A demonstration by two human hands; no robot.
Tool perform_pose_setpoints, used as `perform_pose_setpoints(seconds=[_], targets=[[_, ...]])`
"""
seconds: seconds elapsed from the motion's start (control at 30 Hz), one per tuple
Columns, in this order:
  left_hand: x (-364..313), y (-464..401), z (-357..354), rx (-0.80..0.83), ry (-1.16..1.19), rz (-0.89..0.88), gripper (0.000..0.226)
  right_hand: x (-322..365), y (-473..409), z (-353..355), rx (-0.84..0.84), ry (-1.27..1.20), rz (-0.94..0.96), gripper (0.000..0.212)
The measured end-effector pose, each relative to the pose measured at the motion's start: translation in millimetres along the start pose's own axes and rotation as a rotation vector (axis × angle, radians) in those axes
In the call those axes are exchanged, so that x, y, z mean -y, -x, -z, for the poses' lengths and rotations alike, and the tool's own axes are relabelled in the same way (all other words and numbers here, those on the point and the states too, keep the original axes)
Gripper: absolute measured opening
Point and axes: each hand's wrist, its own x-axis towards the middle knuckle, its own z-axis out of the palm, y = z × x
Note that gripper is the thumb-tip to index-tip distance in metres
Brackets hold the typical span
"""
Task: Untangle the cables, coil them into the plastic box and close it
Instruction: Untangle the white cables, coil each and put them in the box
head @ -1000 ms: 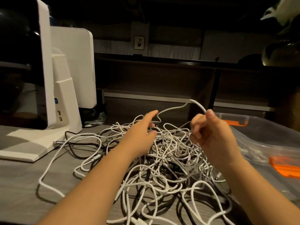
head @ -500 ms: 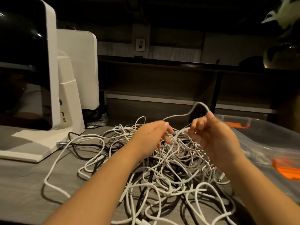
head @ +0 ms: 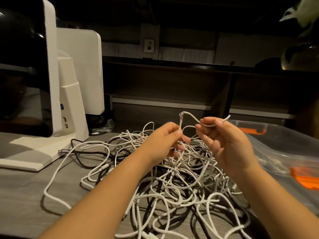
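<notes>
- Where the two hands meet above the heap, one white cable (head: 189,116) pinched at two places and lifted into a small arch.
- Left hand (head: 164,142): fingers curled, thumb and forefinger closed on the cable's left leg just below the arch's peak, the rest of that leg dropping past the fingers into the pile.
- Right hand (head: 226,145): palm turned up, fingertips pinching the cable's right leg, a short free end poking out past the fingers toward the box.
- Peak of the arch showing a frayed or discoloured spot; too small to tell more.
- Directly beneath both hands, tangled cables (head: 172,183), white ones mixed with black, heaped in the middle of the bench (head: 25,195) and spilling toward its near edge.
- One long white loop trailing out of the heap toward the bench's left side; a black lead running from the heap to the foot of the white stand.
- Plastic box (head: 284,152), clear with orange latches, at the bench's right edge just beside the heap, a little cable dimly visible inside through the wall.
- White monitor stand (head: 69,118) with a dark screen at the bench's far left corner, a second white panel behind it.
</notes>
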Motion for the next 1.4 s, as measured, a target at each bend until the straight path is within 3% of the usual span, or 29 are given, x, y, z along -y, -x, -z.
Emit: perform_pose_setpoints(seconds=[0.13,0.27,0.43,0.6,0.77,0.87,0.97,1.1,1.2,1.3,1.33,1.4], targets=[[-8,1,0,-0.159,0.314,-0.014,0.016,-5,0,2,-0.06,0.36,-0.088,0.017],[-10,0,2,-0.286,0.493,-0.059,0.017,-5,8,0,0.135,0.785,-0.077,0.018],[-12,0,2,-0.284,0.644,-0.068,0.018,-3,8,1,0.215,1.012,-0.059,0.027],[-13,-2,4,-0.356,0.729,-0.09,0.017,-3,3,6,0.185,1.308,0.054,0.017],[-18,-3,25,-0.473,1.12,-0.16,0.017,-4,0,12,0.174,1.535,-0.032,0.011],[-18,-4,26,-0.5,1.127,-0.173,0.015,-6,-1,10,0.169,1.566,0.133,0.012],[-15,-5,20,-0.476,0.955,-0.164,0.013,-2,2,8,0.106,1.318,0.169,0.017],[-11,-4,13,-0.352,0.736,-0.111,0.024,3,6,0,0.14,0.592,0.008,0.021],[-7,-1,6,-0.262,0.382,-0.103,0.037,7,5,-5,0.175,0.139,-0.144,0.018],[3,0,2,-0.142,-0.318,-0.213,0.047,6,5,-6,0.181,-0.03,-0.224,0.025],[6,1,1,-0.093,-0.44,-0.228,0.044,6,5,-6,0.182,-0.061,-0.231,0.027],[9,0,0,-0.064,-0.465,-0.226,0.029,7,5,-6,0.167,-0.108,-0.225,0.03]])
